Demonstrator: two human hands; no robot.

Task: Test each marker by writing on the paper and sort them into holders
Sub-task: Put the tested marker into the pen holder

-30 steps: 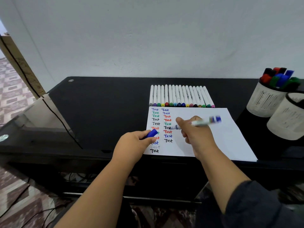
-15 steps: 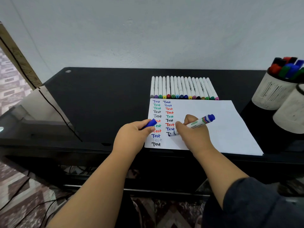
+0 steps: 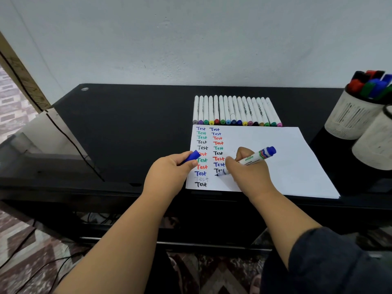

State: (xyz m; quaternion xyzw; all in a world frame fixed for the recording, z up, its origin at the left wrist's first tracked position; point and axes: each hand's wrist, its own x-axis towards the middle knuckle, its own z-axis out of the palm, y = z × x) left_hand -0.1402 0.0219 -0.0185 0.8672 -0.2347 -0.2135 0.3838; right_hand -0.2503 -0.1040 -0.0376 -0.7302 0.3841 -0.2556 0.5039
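Testing step: right hand [image 3: 247,172] clamps blue marker [image 3: 252,159], tip on paper [image 3: 275,162]; left hand [image 3: 169,172] pinches cap [image 3: 192,157]. Next: recap, sort.

Pale wall [image 3: 191,39] behind glossy black desk [image 3: 127,124]; patterned floor tiles [image 3: 31,251]; loose cables [image 3: 31,270].

Markers [image 3: 235,111] lie behind paper [image 3: 275,158]; holders [image 3: 356,122] right.
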